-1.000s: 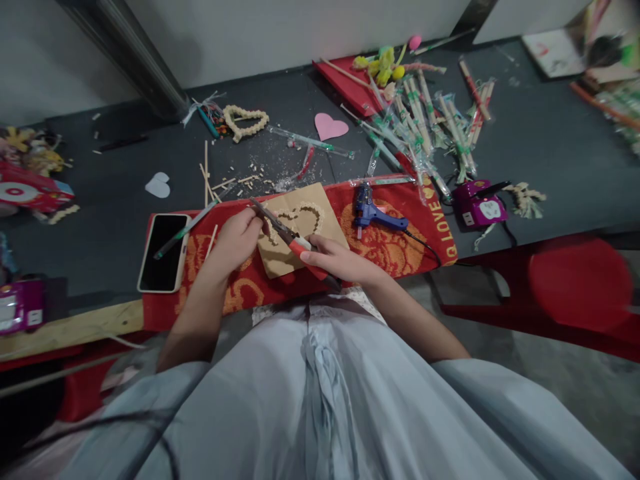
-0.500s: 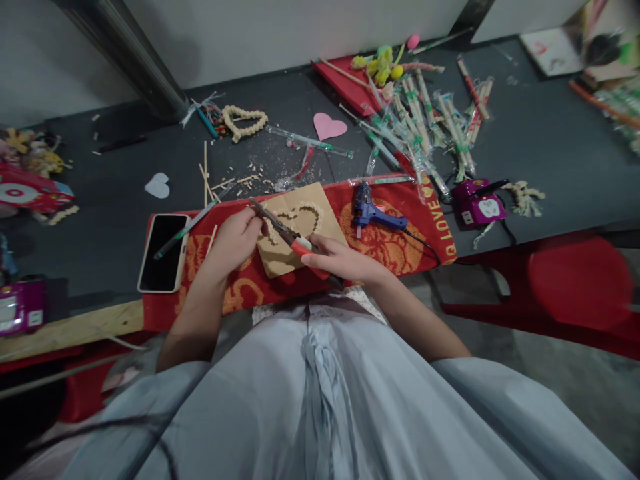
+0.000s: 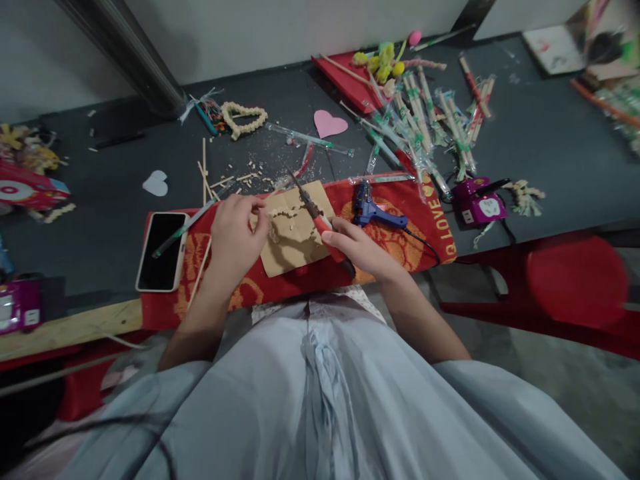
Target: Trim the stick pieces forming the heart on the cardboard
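Red-handled tool (image 3: 323, 225): gripped in the right hand (image 3: 357, 247), now swung clear of the left fingers, so the two appear disengaged. Left hand (image 3: 237, 233): lifted, fingers curled toward the thumb; whether anything is pinched cannot be told. Card (image 3: 287, 260) bearing the cream outline (image 3: 286, 213): on the towel (image 3: 400, 257), between the hands, partly under the tool.

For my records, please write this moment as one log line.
left hand: at left edge of brown card, hold unclear; right hand: holds red-handled tool over card; glue gun: on towel
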A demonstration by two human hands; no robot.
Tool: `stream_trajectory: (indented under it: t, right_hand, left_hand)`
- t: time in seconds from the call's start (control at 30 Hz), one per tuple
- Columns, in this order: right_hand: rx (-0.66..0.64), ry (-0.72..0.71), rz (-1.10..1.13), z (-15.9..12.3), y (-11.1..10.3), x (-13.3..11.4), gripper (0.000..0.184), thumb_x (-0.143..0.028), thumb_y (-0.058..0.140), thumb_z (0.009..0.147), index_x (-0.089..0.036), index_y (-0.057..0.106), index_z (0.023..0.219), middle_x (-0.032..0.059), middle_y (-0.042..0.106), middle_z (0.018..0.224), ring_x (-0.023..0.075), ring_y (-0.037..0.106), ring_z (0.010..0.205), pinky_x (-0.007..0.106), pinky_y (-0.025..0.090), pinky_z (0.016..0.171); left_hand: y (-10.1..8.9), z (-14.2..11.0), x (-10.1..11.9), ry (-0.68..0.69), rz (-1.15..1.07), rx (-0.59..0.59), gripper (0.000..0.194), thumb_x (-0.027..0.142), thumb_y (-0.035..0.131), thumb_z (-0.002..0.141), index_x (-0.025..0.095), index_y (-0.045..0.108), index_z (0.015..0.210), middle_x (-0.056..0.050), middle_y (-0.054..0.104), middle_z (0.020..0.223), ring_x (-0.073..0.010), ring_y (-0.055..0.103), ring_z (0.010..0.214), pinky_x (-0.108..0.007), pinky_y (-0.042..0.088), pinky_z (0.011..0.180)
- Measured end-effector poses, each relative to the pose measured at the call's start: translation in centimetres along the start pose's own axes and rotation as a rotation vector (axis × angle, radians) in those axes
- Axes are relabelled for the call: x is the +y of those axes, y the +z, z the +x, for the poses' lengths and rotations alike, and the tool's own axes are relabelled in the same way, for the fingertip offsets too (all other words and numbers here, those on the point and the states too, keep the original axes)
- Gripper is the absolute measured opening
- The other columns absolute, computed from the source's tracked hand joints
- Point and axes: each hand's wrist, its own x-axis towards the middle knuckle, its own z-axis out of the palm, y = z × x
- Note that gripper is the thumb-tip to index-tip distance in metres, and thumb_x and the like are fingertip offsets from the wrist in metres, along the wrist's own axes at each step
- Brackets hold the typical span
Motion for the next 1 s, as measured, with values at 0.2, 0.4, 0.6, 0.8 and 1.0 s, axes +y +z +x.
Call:
stream_trajectory:
  t: [0.2, 0.4, 0.6, 0.8, 1.0]
  right_hand:
    - [0.045, 0.021, 0.025, -0.1, -0.2, -0.1, 0.033, -0.05, 0.053, 0.075, -0.019, 0.05, 0.085, -0.0016, 0.047, 0.077, 0.0129, 0.043, 0.073, 0.026, 0.035, 0.065]
    - [-0.015, 0.006, 0.054, -0.1, -0.1, 0.1, 0.034, -0.05, 0.052, 0.075, -0.019, 0.05, 0.088, -0.0008, 0.048, 0.081, 0.0132, 0.044, 0.074, 0.027, 0.036, 0.067]
    - [-0.001, 0.02, 0.025, -0.2, -0.1, 0.4, 0.035, -0.051, 0.052, 0.075, -0.018, 0.049, 0.087, -0.0011, 0.046, 0.078, 0.013, 0.042, 0.074, 0.026, 0.034, 0.066]
    - [0.017, 0.009, 0.063, -0.1, -0.2, 0.7, 0.034, -0.05, 0.052, 0.075, -0.018, 0.05, 0.087, -0.0009, 0.047, 0.079, 0.0133, 0.043, 0.074, 0.027, 0.035, 0.067]
    - [0.03, -0.027, 0.064, 0.3, -0.1, 1.3, 0.035, -0.053, 0.05, 0.078, -0.019, 0.05, 0.086, -0.0011, 0.048, 0.08, 0.0139, 0.044, 0.076, 0.027, 0.036, 0.071]
  left_hand:
    - [2.8, -0.1, 0.5, 0.097, 0.159, -0.345, 0.018, 0.02, 0.046, 0.081, 0.018, 0.064, 0.086, -0.008, 0.065, 0.088, -0.023, 0.059, 0.087, -0.032, 0.043, 0.073]
    - [4.3, 0.6, 1.3, 0.103, 0.298, -0.437, 0.027, 0.025, 0.042, 0.086, 0.014, 0.064, 0.098, -0.013, 0.064, 0.098, -0.0268, 0.058, 0.097, -0.034, 0.045, 0.075]
    - [4.2, 0.9, 1.7, 0.127, 0.318, -0.453, 0.026, 0.021, 0.041, 0.086, 0.013, 0.063, 0.098, -0.014, 0.065, 0.099, -0.0272, 0.058, 0.098, -0.035, 0.045, 0.076]
    - [4.1, 1.2, 1.2, 0.126, 0.287, -0.41, 0.022, 0.021, 0.045, 0.083, 0.014, 0.063, 0.095, -0.013, 0.065, 0.097, -0.0262, 0.058, 0.095, -0.035, 0.044, 0.077]
    - [2.9, 2.8, -0.9, 0.013, 0.214, -0.277, 0.024, 0.029, 0.045, 0.084, 0.016, 0.063, 0.091, -0.011, 0.065, 0.092, -0.0243, 0.058, 0.091, -0.034, 0.042, 0.08]
